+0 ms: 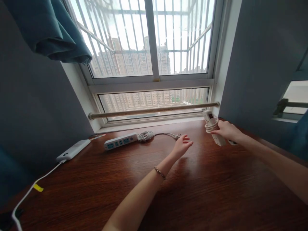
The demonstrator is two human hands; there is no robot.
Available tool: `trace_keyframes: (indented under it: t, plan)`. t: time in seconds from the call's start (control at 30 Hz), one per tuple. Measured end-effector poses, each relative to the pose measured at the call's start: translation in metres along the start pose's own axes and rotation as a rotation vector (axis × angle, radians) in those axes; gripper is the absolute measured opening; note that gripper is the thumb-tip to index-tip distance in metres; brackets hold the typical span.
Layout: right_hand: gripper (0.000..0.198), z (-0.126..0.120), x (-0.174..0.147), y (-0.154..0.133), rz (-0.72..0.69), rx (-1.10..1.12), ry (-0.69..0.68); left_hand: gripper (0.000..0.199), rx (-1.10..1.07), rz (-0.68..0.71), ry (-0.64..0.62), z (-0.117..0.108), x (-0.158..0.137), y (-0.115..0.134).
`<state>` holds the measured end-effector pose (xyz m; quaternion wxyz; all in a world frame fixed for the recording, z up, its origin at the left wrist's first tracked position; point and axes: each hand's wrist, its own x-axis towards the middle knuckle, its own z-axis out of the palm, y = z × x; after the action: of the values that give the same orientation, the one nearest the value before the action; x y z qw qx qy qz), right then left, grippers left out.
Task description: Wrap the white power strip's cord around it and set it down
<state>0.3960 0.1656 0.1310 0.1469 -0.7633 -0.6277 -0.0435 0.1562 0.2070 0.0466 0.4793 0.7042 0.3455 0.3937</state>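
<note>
My right hand (228, 130) is closed round a white power strip (218, 140) whose cord is wound about its middle. The strip is tilted, its upper end near the window's right corner. My left hand (182, 146), a bracelet on its wrist, hovers over the table with fingers apart and nothing in them. Just beyond it lies the plug (178, 136) of a second power strip (121, 141), which is white with blue sockets. That strip's cord (145, 136) is gathered in a coil at its right end.
A third white power strip (74, 149) lies at the table's left edge, its white cord (30, 188) running toward me. A yellow tag (38, 187) is beside that cord. A horizontal rod (154, 110) spans the window recess behind the wooden table (209, 189). A blue curtain (55, 35) hangs upper left.
</note>
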Motion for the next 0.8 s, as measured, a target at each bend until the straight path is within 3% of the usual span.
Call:
trace_keyframes:
  t: [0.07,0.17,0.3,0.43,0.63,0.8]
  plan:
    - [0.049,0.013,-0.008,0.024,0.068,-0.266,0.092,0.049,0.032,-0.010,-0.005,0.008,-0.002,-0.012]
    - [0.037,0.042,-0.019,0.057,0.198,-0.519,0.266,0.042,0.083,-0.015,-0.017,0.016,-0.006,-0.024]
    - [0.040,0.083,-0.021,0.095,0.396,-0.615,0.320,0.034,0.152,0.015,-0.023,0.022,-0.011,-0.031]
    - [0.044,0.106,-0.008,0.124,0.677,-0.706,0.298,0.033,0.214,0.067,-0.041,0.026,-0.016,-0.033]
    - [0.047,0.103,0.017,0.135,0.920,-0.603,0.199,0.031,0.297,0.132,-0.073,0.031,-0.025,-0.031]
    - [0.047,0.079,0.026,0.132,0.900,-0.408,0.110,0.032,0.355,0.163,-0.085,0.032,-0.030,-0.030]
